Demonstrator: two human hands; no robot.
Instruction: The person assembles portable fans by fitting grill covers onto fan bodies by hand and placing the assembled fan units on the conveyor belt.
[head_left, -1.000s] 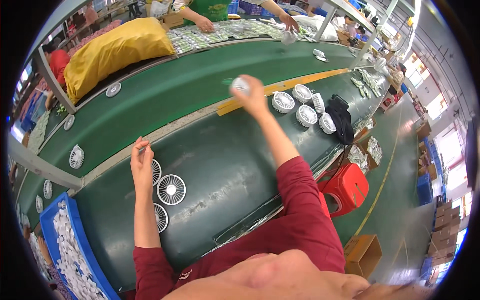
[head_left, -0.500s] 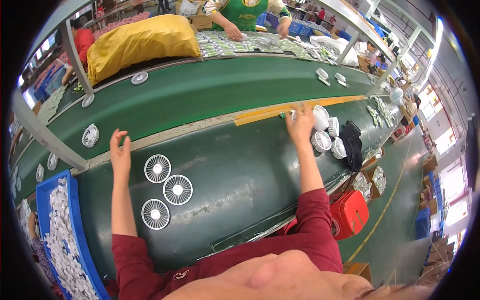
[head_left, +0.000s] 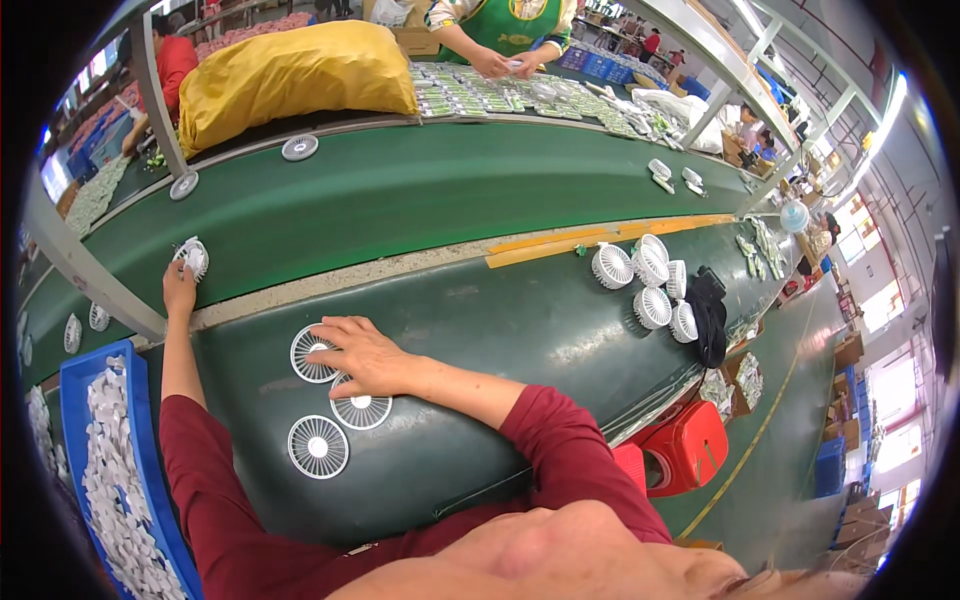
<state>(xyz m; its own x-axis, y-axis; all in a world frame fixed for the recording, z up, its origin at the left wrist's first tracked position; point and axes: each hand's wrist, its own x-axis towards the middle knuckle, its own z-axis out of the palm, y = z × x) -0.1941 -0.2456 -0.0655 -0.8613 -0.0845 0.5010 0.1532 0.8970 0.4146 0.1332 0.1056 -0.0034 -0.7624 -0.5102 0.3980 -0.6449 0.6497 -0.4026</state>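
Note:
At the near edge of the green conveyor belt, my left hand [head_left: 179, 290] has its fingers closed on a white fan head [head_left: 193, 258]. My right hand [head_left: 368, 358] reaches across with fingers spread over two round white fan grilles. It partly covers the upper grille [head_left: 310, 362] and the middle grille [head_left: 362, 412]; whether it grips either cannot be told. A third grille [head_left: 318, 447] lies uncovered just nearer to me on the dark green worktable [head_left: 480, 370]. Several more white fan heads [head_left: 652, 307] stand grouped at the table's right.
A blue bin [head_left: 140, 400] of small white parts stands at the left. A metal post [head_left: 95, 265] rises beside my left hand. Black cloth or straps [head_left: 708, 315] lie beside the grouped fan heads. Across the belt [head_left: 400, 190], a person in a green apron [head_left: 510, 35] works near a yellow sack [head_left: 300, 85].
My right hand has left the fan heads at the right and swung left over the grilles. The left hand has moved left and closed on the belt's fan head.

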